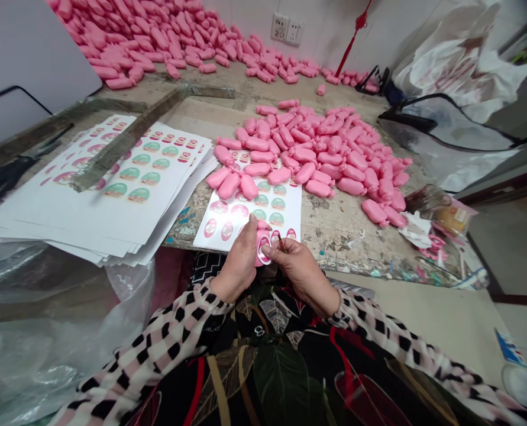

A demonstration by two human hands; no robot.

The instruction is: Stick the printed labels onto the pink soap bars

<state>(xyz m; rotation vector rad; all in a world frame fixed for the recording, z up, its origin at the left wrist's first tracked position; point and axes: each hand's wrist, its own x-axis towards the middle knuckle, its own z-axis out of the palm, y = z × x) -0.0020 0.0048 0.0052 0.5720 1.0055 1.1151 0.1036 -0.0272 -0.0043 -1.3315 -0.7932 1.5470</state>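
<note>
My left hand (242,259) is closed around a pink sausage-shaped piece (259,255) just past the table's near edge. An oval pink-and-white sticker (264,242) shows on the side facing me. My right hand (302,266) is closed in a pinch, its thumb touching the sticker. A thin dark stick-like tool (281,242) pokes up from between its fingers; its exact kind I cannot make out. Just beyond both hands lies a sticker sheet (205,234) with round green and oval pink labels. Several pink sausage-shaped pieces (229,185) rest on its far part.
A large heap of pink pieces (347,160) spreads right of the sheet, and another pile (165,35) lies along the wall. Stacked label sheets (36,213) at left lie under a worn strip (125,136). Plastic bags (458,148) and scraps (416,229) sit at right.
</note>
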